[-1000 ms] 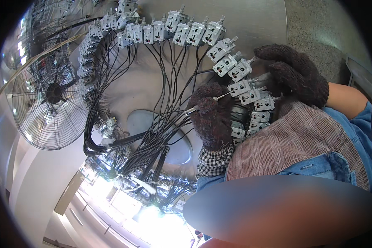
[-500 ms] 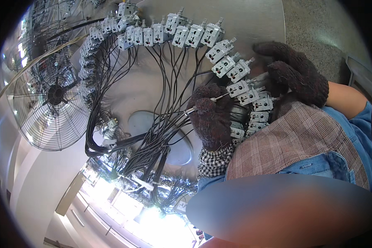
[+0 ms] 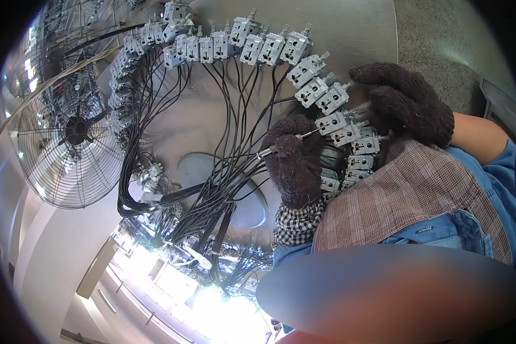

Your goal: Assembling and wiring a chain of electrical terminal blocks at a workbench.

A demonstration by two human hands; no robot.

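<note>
My left hand (image 3: 294,166), in a dark knitted glove, is closed around a slim metal tool (image 3: 266,153). Its thin shaft comes out by the thumb and points at a small grey metal switch box (image 3: 331,122) with a short stem. My right hand (image 3: 410,106), gloved alike, curls its fingers at the stem side of that box; the exact contact is partly hidden. More such boxes (image 3: 364,144) run in a row down toward my lap, between the two hands. Black wires (image 3: 229,114) hang from the boxes and gather left of my left hand.
Several more switch boxes (image 3: 275,47) curve along the far side of a metal table (image 3: 350,28). A thick bundle of black cable (image 3: 133,189) loops at the left. Beyond it stands a wire-caged fan (image 3: 77,131). Checked cloth (image 3: 384,200) covers my lap.
My right hand has shifted very slightly to the left. The left hand and its tool keep nearly the same place at the box.
</note>
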